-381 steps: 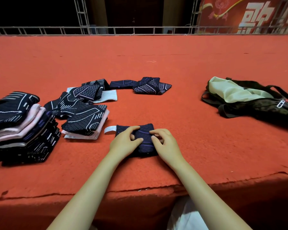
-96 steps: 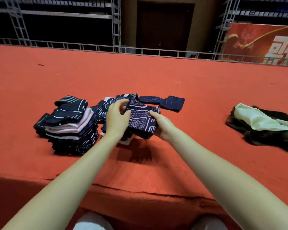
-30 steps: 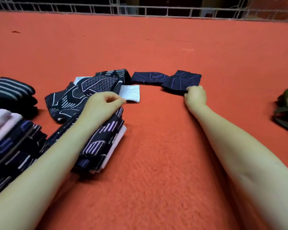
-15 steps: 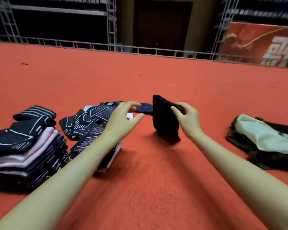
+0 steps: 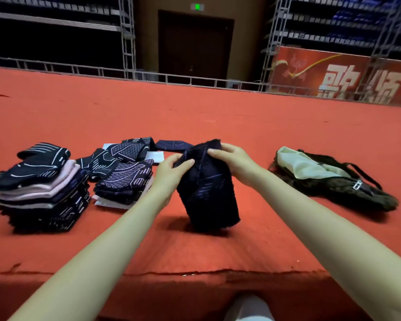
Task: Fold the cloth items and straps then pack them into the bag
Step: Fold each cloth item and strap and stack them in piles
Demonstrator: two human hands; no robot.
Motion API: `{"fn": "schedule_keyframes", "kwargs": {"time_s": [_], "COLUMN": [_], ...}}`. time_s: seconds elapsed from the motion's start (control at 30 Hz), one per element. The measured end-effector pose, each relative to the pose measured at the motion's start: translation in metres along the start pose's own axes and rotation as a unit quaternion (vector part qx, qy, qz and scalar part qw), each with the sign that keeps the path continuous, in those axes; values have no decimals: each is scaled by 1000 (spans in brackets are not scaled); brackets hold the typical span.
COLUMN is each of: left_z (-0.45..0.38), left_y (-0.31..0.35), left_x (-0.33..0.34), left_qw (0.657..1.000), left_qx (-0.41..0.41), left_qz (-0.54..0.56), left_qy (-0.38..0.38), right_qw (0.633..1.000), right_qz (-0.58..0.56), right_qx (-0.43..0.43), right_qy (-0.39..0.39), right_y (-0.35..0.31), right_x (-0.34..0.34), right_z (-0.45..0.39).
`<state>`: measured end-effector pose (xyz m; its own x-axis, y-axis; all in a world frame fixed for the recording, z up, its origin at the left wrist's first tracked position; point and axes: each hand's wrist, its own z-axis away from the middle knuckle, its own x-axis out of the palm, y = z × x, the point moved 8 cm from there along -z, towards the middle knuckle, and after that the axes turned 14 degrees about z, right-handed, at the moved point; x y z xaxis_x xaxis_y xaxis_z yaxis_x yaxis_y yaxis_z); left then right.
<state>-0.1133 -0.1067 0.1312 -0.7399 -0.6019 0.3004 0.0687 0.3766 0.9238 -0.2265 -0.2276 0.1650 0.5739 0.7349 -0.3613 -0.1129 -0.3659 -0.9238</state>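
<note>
Nearest, something pale (image 5: 248, 308) shows below the carpet's (image 5: 195, 251) frayed edge, cut off by the frame; I cannot tell what it is. Above the carpet I hold a dark cloth (image 5: 208, 188) by its top edge: my left hand (image 5: 171, 170) pinches the left corner, my right hand (image 5: 234, 158) grips the right, fingers curled over it. It hangs, its lower end touching the carpet. Left lies a tall stack (image 5: 37, 188), partly cut off, and a smaller stack (image 5: 125, 181). Beyond that, loose pieces (image 5: 130, 148) overlap, hard to count. Right lies the bag (image 5: 333, 179), open, pale lining showing, contents hidden.
</note>
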Motion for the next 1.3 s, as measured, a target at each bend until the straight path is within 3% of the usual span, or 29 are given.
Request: {"fn": "schedule_keyframes", "kwargs": {"time_s": [0.1, 0.23, 0.3, 0.4, 0.57, 0.7, 0.77, 0.8, 0.9, 0.97, 1.17, 1.3], "left_z": [16, 34, 36, 33, 28, 35, 36, 35, 33, 33, 31, 23], "left_y": [-23, -44, -50, -50, -52, -69, -74, -77, -79, -80, -78, -85], "left_x": [-23, -46, -54, -61, -61, -54, -56, -59, -68, -74, -79, -81], "left_qw": [997, 991, 989, 989, 986, 973, 964, 960, 951, 935, 920, 935], "left_qx": [-10, -13, -15, -20, -7, -11, 0, 3, 14, 22, 19, 5], "left_qz": [31, 23, 27, 3, -143, -230, -267, -280, -309, -353, -392, -354], "left_qy": [71, 132, 142, 148, 87, 9, -1, -1, 22, 34, 19, 0], "right_qw": [992, 964, 975, 990, 972, 934, 930, 940, 951, 948, 966, 968], "right_qz": [45, 164, 132, 68, 107, 273, 280, 230, -80, -144, 123, 97], "right_qx": [84, 122, 123, 122, 176, 221, 230, 236, 286, 276, 195, 188], "right_qy": [-81, -169, -132, -15, 111, 61, 66, 83, 85, 74, 118, 138], "right_y": [58, 119, 125, 118, 120, 129, 119, 116, 120, 123, 141, 153], "right_x": [19, 44, 43, 20, -18, -22, -22, -23, -10, -2, 3, 4], "right_z": [21, 53, 60, 54, 41, 29, 27, 26, 34, 39, 59, 63]}}
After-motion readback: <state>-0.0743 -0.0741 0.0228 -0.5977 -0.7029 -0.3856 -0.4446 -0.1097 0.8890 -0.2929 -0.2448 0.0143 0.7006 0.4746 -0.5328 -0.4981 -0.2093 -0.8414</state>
